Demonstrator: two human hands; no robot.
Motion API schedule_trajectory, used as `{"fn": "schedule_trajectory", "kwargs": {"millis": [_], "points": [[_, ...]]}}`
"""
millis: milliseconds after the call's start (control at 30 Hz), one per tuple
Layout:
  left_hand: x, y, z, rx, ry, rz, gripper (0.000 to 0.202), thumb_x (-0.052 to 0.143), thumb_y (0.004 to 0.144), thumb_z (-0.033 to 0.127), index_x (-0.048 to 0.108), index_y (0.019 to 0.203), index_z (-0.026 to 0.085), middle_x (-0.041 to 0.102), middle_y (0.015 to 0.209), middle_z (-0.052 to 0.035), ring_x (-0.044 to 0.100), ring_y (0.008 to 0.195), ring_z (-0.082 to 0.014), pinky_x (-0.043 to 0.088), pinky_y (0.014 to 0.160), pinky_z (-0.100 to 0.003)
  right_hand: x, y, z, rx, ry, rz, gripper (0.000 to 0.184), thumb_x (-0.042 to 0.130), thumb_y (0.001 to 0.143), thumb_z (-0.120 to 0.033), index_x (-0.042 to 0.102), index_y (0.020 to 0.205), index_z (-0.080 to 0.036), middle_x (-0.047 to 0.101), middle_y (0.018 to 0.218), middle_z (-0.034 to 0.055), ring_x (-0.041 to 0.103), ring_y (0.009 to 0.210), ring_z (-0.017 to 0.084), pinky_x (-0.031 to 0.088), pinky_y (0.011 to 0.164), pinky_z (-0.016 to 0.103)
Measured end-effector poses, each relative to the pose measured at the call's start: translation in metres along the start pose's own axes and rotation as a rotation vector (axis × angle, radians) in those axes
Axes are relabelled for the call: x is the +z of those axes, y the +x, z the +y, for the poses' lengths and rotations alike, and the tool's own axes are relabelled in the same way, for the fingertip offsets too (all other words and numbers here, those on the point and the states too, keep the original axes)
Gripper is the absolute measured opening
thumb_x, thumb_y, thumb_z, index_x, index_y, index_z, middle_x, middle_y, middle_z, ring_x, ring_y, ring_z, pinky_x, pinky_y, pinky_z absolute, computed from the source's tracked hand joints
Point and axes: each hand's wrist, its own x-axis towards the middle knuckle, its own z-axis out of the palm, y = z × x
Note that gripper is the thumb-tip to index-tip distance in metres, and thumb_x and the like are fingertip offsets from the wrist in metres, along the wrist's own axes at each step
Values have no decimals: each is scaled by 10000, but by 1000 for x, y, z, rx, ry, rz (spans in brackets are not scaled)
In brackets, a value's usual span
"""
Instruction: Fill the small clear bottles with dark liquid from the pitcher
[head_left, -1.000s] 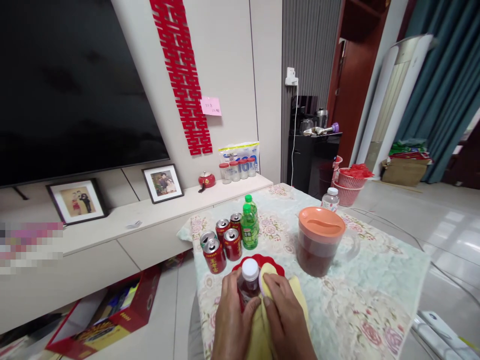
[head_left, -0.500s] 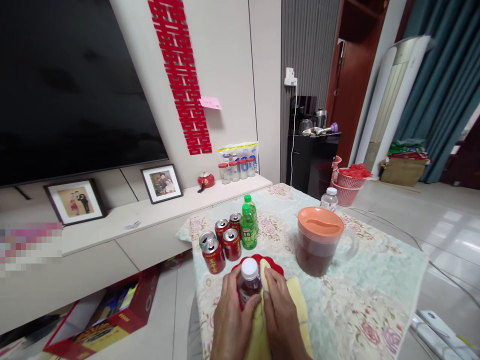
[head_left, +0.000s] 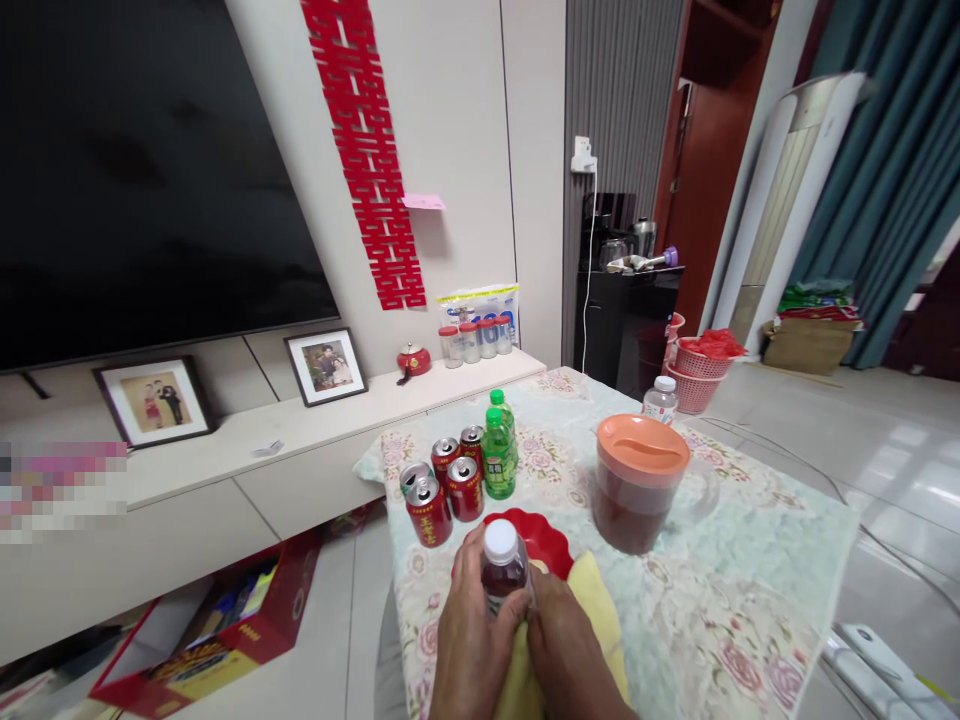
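Note:
A small bottle of dark liquid with a white cap (head_left: 501,541) stands upright in my left hand (head_left: 472,640), whose fingers and thumb wrap round its side. My right hand (head_left: 568,645) is closed on a yellow cloth (head_left: 602,612) and presses against the bottle's right side. Part of the cloth hangs below and between my hands, and another part spreads out to the right. Behind the bottle lies a red scalloped plate (head_left: 547,540), partly hidden by my hands. The bottle's lower part is hidden too.
Red drink cans (head_left: 430,512) and two green-capped bottles (head_left: 498,460) stand at the left. A pitcher (head_left: 637,500) with an orange lid is at the right, near a clear jar (head_left: 660,400). A floral tablecloth (head_left: 720,600) covers the table.
My right hand and the cloth have come down along the bottle's side, and more of the red plate shows. My left hand keeps holding the bottle, with its fingers slightly shifted.

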Motion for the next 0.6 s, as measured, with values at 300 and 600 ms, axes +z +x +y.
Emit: {"fn": "schedule_trajectory", "kwargs": {"millis": [300, 600], "points": [[-6, -1, -4, -19, -78, -86, 586, 653, 877, 391, 533, 1413, 188, 709, 1420, -190, 673, 1338, -367, 506, 1167, -519, -19, -7, -6, -128, 18, 56, 516, 521, 1018, -168, 653, 1510, -248, 754, 1446, 137, 736, 1314, 316, 652, 1058, 439], [-10, -1, -16, 28, -86, -153, 634, 578, 879, 270, 455, 1488, 142, 600, 1538, -248, 572, 1450, -362, 414, 1265, -561, -26, 19, -17, -246, -48, 55, 544, 494, 1079, -139, 520, 1608, -264, 744, 1458, 136, 737, 1321, 280, 661, 1048, 444]]}}
